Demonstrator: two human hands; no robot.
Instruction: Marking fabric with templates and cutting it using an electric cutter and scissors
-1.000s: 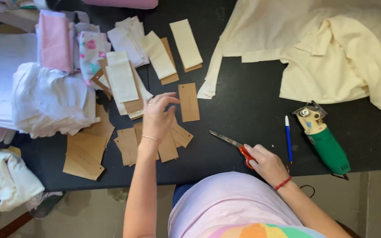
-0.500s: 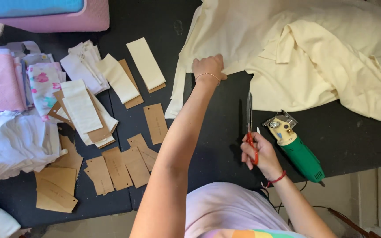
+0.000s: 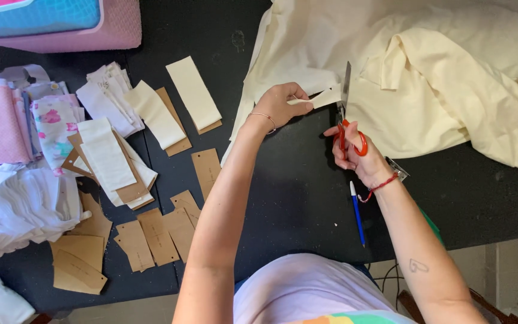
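Cutting looks barely begun, judging by the layout; scissors (image 3: 346, 114) with orange handles stand nearly upright over the cream fabric (image 3: 427, 66), blades parted, tips pointing away from the person, the lower blade at the edge of a narrow tab of cloth; right hand (image 3: 355, 153) closed through the handle loops, red cord at the wrist; left hand (image 3: 280, 105) pinched shut on that tab, pulling it taut toward the left; the cut line itself is too small to make out, so whether the blades have bitten in yet cannot be told; most of the fabric is uncut, a big rumpled sheet covering the upper right of the black surface (image 3: 295, 198), folded over itself in soft creases, one long edge hanging down at the left side near the left hand; finished work seems to sit on the left: several cream strips (image 3: 193, 93) laid on brown card patterns (image 3: 206, 171), more card pieces fanned out near the front edge, well apart from the scissors; judged from that, some pieces are already cut and this is another one started; blue pen (image 3: 357, 213) lies on the surface just below the right wrist; pink and floral folded cloths (image 3: 52, 123) and a white heap (image 3: 13, 207) at far left, untouched.
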